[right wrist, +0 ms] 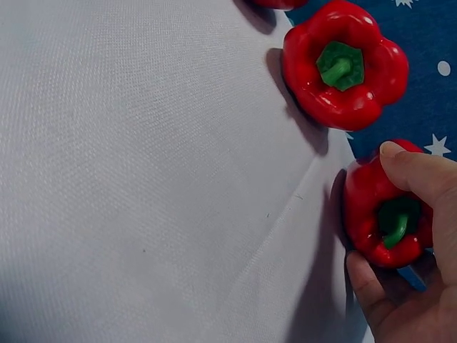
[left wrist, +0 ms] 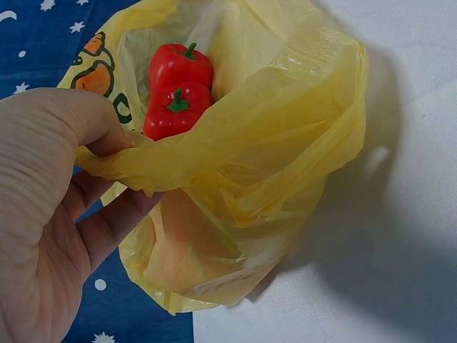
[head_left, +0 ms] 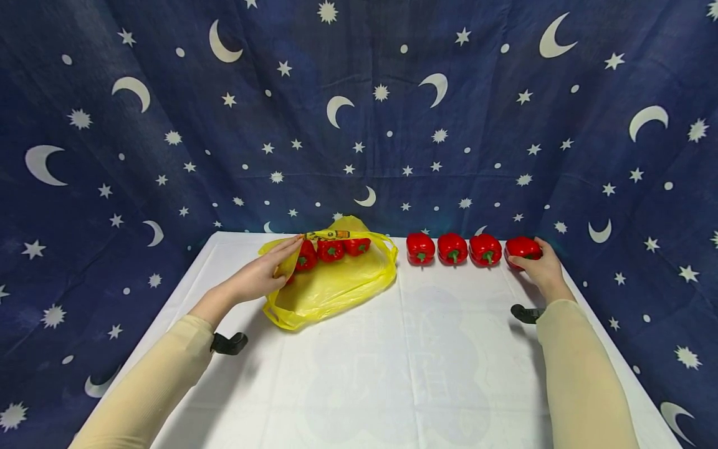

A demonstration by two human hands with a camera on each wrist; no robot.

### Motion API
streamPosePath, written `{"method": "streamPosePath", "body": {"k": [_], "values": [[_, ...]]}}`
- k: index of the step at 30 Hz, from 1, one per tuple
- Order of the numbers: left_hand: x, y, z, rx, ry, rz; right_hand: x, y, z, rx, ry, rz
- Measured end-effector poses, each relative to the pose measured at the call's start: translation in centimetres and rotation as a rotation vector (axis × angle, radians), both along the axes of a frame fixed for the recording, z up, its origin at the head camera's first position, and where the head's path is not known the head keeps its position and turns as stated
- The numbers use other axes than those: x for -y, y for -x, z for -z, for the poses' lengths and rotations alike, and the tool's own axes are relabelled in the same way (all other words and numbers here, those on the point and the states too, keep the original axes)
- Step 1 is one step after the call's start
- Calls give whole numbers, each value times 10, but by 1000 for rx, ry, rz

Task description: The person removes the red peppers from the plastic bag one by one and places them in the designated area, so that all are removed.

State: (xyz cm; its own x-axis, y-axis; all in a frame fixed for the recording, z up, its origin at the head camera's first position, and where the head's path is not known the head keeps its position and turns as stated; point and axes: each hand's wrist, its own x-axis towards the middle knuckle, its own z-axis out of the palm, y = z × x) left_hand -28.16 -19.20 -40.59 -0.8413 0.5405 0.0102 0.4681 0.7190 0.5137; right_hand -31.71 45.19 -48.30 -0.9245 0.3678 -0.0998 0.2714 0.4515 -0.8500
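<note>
A yellow plastic bag (head_left: 331, 284) lies open on the white table (head_left: 392, 374) with red bell peppers (head_left: 331, 249) inside at its far end. My left hand (head_left: 263, 274) pinches the bag's near-left rim (left wrist: 178, 153), holding the mouth up; two peppers (left wrist: 175, 93) show through the opening. My right hand (head_left: 541, 265) grips the rightmost red pepper (head_left: 523, 248) of a row at the table's back edge, thumb and fingers curled round it (right wrist: 385, 214). Beside it stands another pepper (right wrist: 344, 64).
Three more red peppers (head_left: 451, 248) stand in a row between the bag and my right hand. A dark blue cloth with moons and stars (head_left: 359, 112) hangs behind and beside the table. The table edges fall off left and right.
</note>
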Motion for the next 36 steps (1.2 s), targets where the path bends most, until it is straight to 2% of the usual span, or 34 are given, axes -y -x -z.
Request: {"method": "streamPosePath", "body": {"k": [13,19,24,28,31,36], "values": [[3,0,1,-26,-18,21,-1,-2,-11,28,5,-3],[3,1,1,-42,-18,28,-3,-11,-17,-10,-53,-5],[1,2,0,-34,-29,23,-3,-16,-25,-52,-124,36],[0,2,-3,-26,-31,22,3,-19,-33,-115,-168,75],[0,2,-4,-35,-34,26,15,-20,-42,-199,-187,85],[2,2,-5,-43,-42,35,42,-20,-57,-381,-214,35]]}}
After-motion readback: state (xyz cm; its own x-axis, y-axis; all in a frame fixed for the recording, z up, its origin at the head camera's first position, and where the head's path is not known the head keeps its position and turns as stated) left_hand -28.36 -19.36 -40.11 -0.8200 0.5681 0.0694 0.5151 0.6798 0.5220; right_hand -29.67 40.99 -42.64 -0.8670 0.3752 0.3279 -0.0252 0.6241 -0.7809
